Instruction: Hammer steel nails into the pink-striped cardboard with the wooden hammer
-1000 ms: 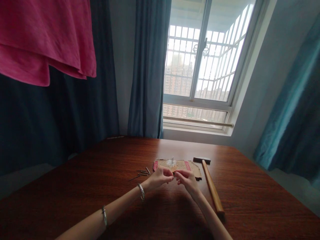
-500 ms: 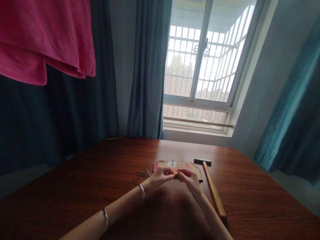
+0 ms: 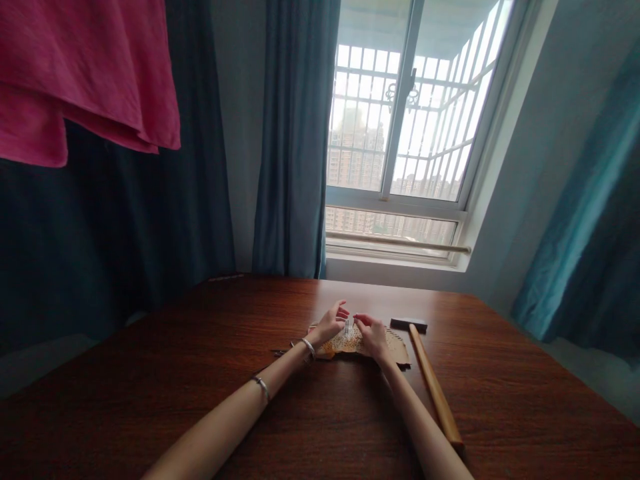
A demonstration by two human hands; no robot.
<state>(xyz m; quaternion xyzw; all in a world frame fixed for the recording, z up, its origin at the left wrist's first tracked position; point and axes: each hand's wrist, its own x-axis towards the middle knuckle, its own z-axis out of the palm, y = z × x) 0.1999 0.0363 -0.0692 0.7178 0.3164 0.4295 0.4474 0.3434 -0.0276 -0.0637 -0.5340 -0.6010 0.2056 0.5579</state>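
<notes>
At the left, the thin, dark metal nails (image 3: 278, 352) lay loose on the glossy red-brown wooden table (image 3: 510, 400), now mostly covered by the left forearm, which had reached farther forward than half a second earlier. Beyond its two silver bangles (image 3: 261, 388), the left hand (image 3: 331, 325) had left the near edge of the cardboard, where its fingertips had met those of the other hand; its fingers were now extended and loosely spread, beside two slim, upright metal nails (image 3: 347, 326). Whether it touched them could not be told. To their right, the right hand (image 3: 371, 335) had advanced too, thumb and forefinger brought close together near the nails; whether they pinched anything was too small to tell. Under both hands lay the ragged, tan cardboard piece (image 3: 399, 348) with a speckled face, flat on the table. The work, by this judgement, had shifted from the cardboard's near edge to the standing nails. Farthest right, the wooden-handled hammer with a dark head (image 3: 434, 383) lay untouched.
</notes>
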